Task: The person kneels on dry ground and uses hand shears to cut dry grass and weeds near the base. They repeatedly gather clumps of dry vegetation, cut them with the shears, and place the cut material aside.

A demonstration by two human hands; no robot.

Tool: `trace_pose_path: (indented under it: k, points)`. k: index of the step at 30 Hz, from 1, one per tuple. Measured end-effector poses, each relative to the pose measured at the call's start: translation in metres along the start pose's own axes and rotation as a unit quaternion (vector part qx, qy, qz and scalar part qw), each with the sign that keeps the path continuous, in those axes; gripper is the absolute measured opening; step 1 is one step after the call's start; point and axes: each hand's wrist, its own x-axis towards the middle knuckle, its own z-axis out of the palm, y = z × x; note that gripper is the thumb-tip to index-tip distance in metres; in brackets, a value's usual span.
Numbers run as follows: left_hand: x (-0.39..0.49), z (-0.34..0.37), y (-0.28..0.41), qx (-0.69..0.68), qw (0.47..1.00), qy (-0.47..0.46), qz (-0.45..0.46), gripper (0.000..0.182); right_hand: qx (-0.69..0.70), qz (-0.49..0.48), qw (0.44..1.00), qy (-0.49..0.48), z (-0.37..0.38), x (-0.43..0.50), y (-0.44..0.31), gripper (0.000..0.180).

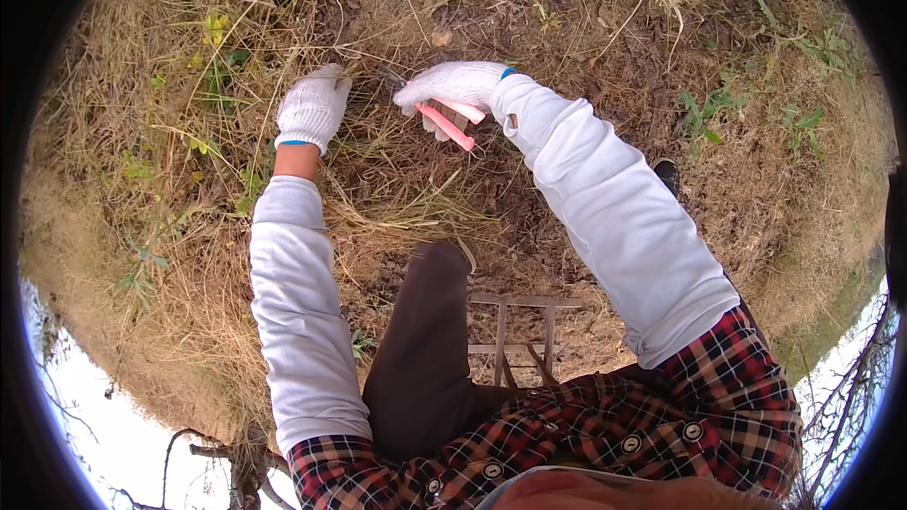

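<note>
My right hand (453,81), in a white knit glove, grips hand shears with pink handles (448,127). The handles stand somewhat apart, and the metal blades (391,76) point left into the dry grass, partly hidden. To the left, my left hand (312,108), also gloved in white, is low among dry grass stems (358,103). Its fingers are curled and turned away, so I cannot tell whether they hold stems. A gap of grass separates this hand from the blades. Loose cut-looking grass (418,216) lies in front of my knee.
My bent knee (439,269) rises below the loose grass. Beside it is a wooden ladder-like frame (524,302). A dark shoe (666,176) shows past my right sleeve. Leafy green weeds (701,117) grow at right, yellow-leaved plants (215,28) at left. A tree trunk (248,471) stands lower left.
</note>
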Motion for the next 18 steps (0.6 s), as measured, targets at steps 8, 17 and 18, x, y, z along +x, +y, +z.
trace_pose_path:
  k: [8, 17, 18]
  points:
    - [0.005, 0.004, -0.009, -0.033, 0.999, -0.002, 0.011, 0.046, 0.055, -0.009, 0.998, 0.029, 0.01, 0.012, 0.008, 0.044]
    - [0.005, 0.006, -0.012, -0.023, 1.0, 0.0, 0.007, 0.047, 0.024, -0.09, 0.991, 0.1, 0.027, 0.019, 0.018, 0.054]
    - [0.005, 0.006, -0.012, -0.025, 1.0, 0.006, 0.007, 0.047, 0.018, -0.093, 0.991, 0.093, 0.027, 0.016, 0.019, 0.054]
